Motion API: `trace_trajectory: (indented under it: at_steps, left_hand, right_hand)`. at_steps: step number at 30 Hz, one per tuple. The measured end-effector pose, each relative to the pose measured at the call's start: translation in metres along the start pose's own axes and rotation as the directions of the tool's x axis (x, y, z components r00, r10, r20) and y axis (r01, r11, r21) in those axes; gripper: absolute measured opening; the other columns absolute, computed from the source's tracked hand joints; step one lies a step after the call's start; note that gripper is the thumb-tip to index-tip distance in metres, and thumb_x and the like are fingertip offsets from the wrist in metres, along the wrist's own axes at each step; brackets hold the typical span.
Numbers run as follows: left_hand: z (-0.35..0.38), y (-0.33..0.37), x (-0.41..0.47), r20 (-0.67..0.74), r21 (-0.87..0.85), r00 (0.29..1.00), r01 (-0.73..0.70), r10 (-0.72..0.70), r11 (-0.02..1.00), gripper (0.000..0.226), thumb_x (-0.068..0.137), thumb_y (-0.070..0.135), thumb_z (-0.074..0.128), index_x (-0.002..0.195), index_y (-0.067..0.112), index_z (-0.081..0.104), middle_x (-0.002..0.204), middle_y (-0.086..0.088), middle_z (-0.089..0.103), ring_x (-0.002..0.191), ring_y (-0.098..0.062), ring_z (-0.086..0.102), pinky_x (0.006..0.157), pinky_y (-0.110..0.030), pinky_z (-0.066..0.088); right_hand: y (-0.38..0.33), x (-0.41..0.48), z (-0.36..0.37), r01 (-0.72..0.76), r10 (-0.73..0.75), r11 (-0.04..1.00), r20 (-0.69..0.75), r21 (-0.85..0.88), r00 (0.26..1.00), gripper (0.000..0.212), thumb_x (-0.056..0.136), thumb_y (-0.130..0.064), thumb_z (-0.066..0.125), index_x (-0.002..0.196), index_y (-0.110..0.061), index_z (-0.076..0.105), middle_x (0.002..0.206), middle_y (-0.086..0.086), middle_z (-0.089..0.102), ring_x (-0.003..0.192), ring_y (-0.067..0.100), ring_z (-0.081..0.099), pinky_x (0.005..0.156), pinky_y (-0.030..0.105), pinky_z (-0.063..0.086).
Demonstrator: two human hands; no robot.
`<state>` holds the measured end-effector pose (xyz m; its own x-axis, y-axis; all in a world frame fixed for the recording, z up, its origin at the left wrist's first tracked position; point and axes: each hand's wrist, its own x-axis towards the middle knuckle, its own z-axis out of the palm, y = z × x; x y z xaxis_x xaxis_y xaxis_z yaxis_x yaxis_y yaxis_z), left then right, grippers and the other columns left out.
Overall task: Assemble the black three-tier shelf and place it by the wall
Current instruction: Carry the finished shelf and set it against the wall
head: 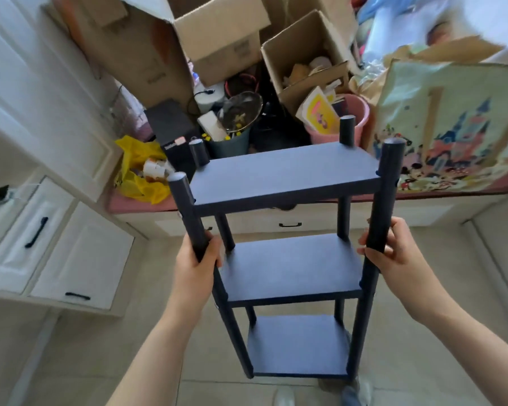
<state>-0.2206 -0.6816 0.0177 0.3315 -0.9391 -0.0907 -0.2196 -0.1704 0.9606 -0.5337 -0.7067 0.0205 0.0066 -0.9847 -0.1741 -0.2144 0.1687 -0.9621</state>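
Item: black three-tier shelf w/ four round posts [285, 177], assembled, all three boards seated. Standing upright directly in front of the person, over the beige tiled floor [159, 361], just short of the pink-topped bench [129, 202]. Cannot tell whether post feet touch the floor.

Left grip [198, 259] (bare hand): fingers curled round the near-left post [185, 212], clamped betw. top and middle boards. Right grip [393, 253]: likewise wrapped round the near-right post [389, 186] at approx. the same height. Both posts project above the top board.

Surroundings: bench carries open brown cardboard boxes [217, 33], a pink plastic bucket [355, 112] behind the far-right post, a teal bin [232, 145], a black carton [170, 127] and a crumpled yellow plastic bag [141, 177]. Large cream tote bag w/ cartoon castle print [452, 127] stands at the bench's right end. White cabinet w/ black handles [56, 253] on the left.
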Motion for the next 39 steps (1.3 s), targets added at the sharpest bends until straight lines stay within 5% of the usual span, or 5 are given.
trace_trajectory:
  at_steps: [8,15,20,29,39]
  left_hand:
    - [0.036,0.037,-0.026,0.147,-0.085,0.985,-0.073,0.085,0.994,0.023,0.101,0.024,0.061,0.08,0.031,0.056,0.068,0.001,0.049,0.064,-0.015,0.047,0.066,-0.033,0.043]
    - [0.098,0.063,-0.058,0.303,-0.163,0.929,-0.171,0.214,0.972,0.019,0.096,0.03,0.065,0.08,0.037,0.057,0.066,0.006,0.049,0.062,-0.008,0.047,0.061,-0.018,0.045]
    - [0.164,0.074,-0.091,0.382,-0.209,0.896,-0.154,0.225,0.966,0.019,0.082,0.051,0.069,0.082,0.035,0.059,0.069,0.003,0.05,0.066,-0.015,0.045,0.069,-0.036,0.041]
    - [0.316,0.103,-0.167,0.416,-0.243,0.875,-0.154,0.247,0.958,0.021,0.083,0.049,0.072,0.083,0.033,0.059,0.07,0.005,0.051,0.067,-0.015,0.045,0.071,-0.04,0.037]
    - [0.431,0.151,-0.221,0.383,-0.34,0.882,-0.141,0.274,0.93,0.015,0.084,0.043,0.069,0.082,0.03,0.061,0.073,0.001,0.049,0.071,-0.016,0.043,0.072,-0.037,0.035]
  right_hand:
    - [-0.006,-0.076,-0.041,0.04,-0.038,0.999,-0.285,-0.001,0.958,0.039,0.098,0.0,0.053,0.105,-0.038,0.046,0.09,-0.011,0.062,0.095,0.015,0.063,0.085,0.032,0.05]
    - [0.001,-0.135,-0.101,0.049,-0.046,0.999,-0.466,-0.006,0.884,0.042,0.098,-0.002,0.052,0.109,-0.042,0.044,0.089,-0.01,0.062,0.094,0.02,0.063,0.087,0.038,0.051]
    - [0.012,-0.165,-0.168,0.019,-0.001,1.0,-0.59,0.024,0.808,0.039,0.097,0.0,0.052,0.104,-0.038,0.043,0.098,0.003,0.061,0.097,0.018,0.062,0.086,0.031,0.051]
    - [0.055,-0.205,-0.328,-0.016,0.052,0.998,-0.608,0.065,0.792,0.03,0.099,-0.007,0.054,0.105,-0.034,0.045,0.098,0.0,0.062,0.096,0.016,0.064,0.083,0.026,0.05]
    - [0.066,-0.224,-0.455,0.062,-0.006,0.996,-0.625,0.069,0.781,0.038,0.098,-0.014,0.057,0.096,-0.051,0.048,0.099,-0.009,0.064,0.103,0.012,0.064,0.088,0.027,0.05]
